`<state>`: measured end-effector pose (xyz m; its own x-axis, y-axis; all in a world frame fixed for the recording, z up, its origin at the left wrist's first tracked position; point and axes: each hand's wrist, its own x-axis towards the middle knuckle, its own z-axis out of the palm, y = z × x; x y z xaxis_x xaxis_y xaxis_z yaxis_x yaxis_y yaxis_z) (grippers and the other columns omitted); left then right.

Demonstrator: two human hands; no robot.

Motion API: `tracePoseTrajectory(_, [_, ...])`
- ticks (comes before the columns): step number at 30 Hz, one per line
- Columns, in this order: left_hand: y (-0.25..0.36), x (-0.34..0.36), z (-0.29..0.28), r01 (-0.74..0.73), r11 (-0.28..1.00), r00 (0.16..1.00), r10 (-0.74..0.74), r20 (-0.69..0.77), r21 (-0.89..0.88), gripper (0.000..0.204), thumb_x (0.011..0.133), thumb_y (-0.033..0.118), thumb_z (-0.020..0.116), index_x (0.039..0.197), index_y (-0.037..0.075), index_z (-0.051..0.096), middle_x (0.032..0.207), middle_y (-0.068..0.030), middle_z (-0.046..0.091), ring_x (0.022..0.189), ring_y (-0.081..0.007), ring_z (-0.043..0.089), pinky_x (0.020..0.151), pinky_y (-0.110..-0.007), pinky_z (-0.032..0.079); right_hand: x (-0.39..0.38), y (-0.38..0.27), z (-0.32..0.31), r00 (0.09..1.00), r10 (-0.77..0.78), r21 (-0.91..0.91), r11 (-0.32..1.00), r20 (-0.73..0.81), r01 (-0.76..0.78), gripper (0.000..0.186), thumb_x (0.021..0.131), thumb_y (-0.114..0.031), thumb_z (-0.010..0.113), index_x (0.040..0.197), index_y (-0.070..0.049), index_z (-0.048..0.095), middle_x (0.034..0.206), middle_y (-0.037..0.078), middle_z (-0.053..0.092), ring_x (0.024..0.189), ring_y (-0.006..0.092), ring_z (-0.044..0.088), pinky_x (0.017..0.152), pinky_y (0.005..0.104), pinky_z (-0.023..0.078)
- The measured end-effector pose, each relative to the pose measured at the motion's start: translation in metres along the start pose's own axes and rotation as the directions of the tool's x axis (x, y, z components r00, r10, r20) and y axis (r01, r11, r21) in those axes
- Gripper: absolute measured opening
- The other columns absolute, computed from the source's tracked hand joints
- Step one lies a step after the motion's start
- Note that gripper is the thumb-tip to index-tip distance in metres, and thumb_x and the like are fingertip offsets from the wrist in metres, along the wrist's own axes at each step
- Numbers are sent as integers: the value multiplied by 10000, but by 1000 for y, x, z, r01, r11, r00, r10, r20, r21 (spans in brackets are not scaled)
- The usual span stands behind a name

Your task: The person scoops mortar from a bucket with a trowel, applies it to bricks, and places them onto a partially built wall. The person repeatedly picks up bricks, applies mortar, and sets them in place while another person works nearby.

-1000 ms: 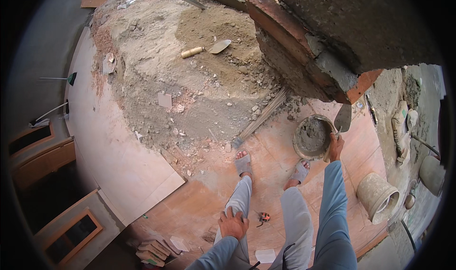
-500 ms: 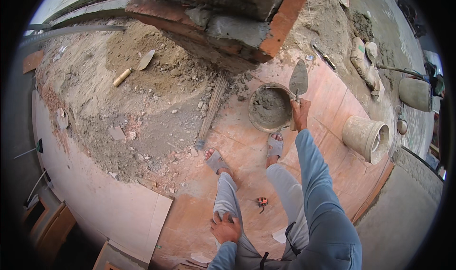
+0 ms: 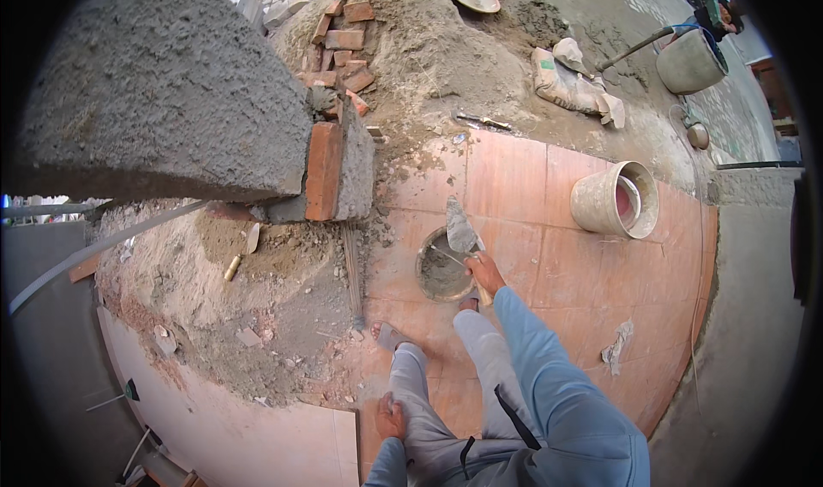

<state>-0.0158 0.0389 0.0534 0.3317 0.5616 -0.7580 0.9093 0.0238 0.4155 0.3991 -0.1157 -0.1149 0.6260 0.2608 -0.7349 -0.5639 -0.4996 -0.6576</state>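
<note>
My right hand point(image 3: 484, 273) grips the handle of a pointed trowel point(image 3: 459, 223), its grey-smeared blade raised over the far rim of a round pan point(image 3: 440, 279) of grey mortar on the pink tiles. My left hand point(image 3: 390, 414) rests loosely against the outer side of my left thigh, fingers slightly bent and apart, with nothing visible in it. My sandalled left foot point(image 3: 387, 337) stands just below the pan, to its left. A second trowel point(image 3: 253, 238) with a pale wooden handle lies on the sand heap at the left.
A part-plastered brick pillar point(image 3: 322, 170) juts in at upper left, with loose bricks point(image 3: 345, 39) behind it. Nested buckets point(image 3: 591, 197) stand right of the pan. Cement sacks point(image 3: 557, 84) and a drum point(image 3: 686, 69) are at upper right. A pale board point(image 3: 214, 427) edges the rubble at lower left.
My view has swung right, bringing loose bricks and more of the right side in. My left hand has slid to the thigh's outer side. My right hand still grips the trowel by the pan.
</note>
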Motion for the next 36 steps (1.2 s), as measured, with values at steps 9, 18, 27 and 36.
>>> tracePoseTrajectory(9, [173,-1,-19,-250,829,963,268,36,500,493,1021,343,432,1339,-27,504,1409,-322,446,1333,-430,426,1154,-531,274,-162,52,-134,830,320,369,917,-457,-151,568,863,-358,689,1250,42,577,843,122,672,710,210,640,606,369,538])
tracePoseTrajectory(18, [449,-54,-85,-743,509,467,859,-208,435,481,1051,265,362,1429,-32,377,1480,-324,352,1372,-456,382,1151,-535,307,-311,124,-268,527,639,759,650,-560,17,810,913,-299,662,1558,-8,267,1235,200,609,906,283,644,686,412,562])
tracePoseTrajectory(27, [573,-93,-415,-638,317,-367,677,-638,702,494,1082,187,293,1519,-37,250,1551,-326,258,1410,-482,338,1148,-538,340,-387,198,-255,157,870,825,365,-467,431,609,923,-319,638,1378,54,481,1013,214,654,756,293,649,623,424,551])
tracePoseTrajectory(36, [670,-68,-448,-814,121,-506,333,-795,569,586,1033,415,448,1313,-95,517,1355,-334,484,1294,-414,462,1140,-443,324,-391,222,-225,152,951,814,142,-270,563,569,928,-335,608,1342,39,497,1168,236,645,892,310,687,716,448,575])
